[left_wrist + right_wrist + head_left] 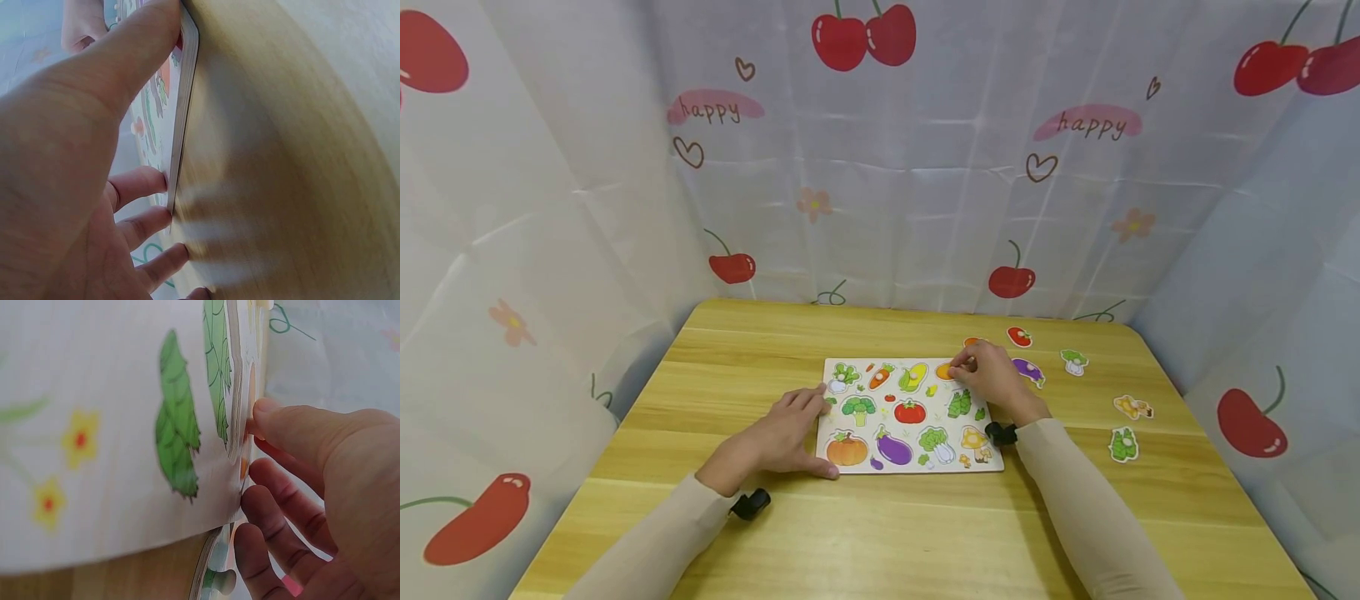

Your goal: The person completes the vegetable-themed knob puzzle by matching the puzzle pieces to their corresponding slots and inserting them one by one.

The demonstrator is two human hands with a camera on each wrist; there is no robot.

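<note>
A white vegetable puzzle board (867, 427) lies flat on the wooden table. At its left side my left hand (782, 435) rests, fingertips along the left edge and thumb at the near left corner. In the left wrist view the thumb (134, 47) lies over the board's edge with the fingers spread. Over the board's far right part, my right hand (992, 375) pinches the small knob of an orange puzzle piece (944, 372), largely hidden by the fingers. The right wrist view shows the thumb (294, 425) and index finger at that knob, close to the board's surface.
Loose pieces lie right of the board: a tomato (1019, 337), an eggplant (1028, 372), a leafy cabbage (1074, 362), mushrooms (1132, 407) and a green vegetable (1123, 444). Another orange piece (974, 341) shows behind the right hand. A cherry-printed curtain (880, 242) borders the table (895, 533).
</note>
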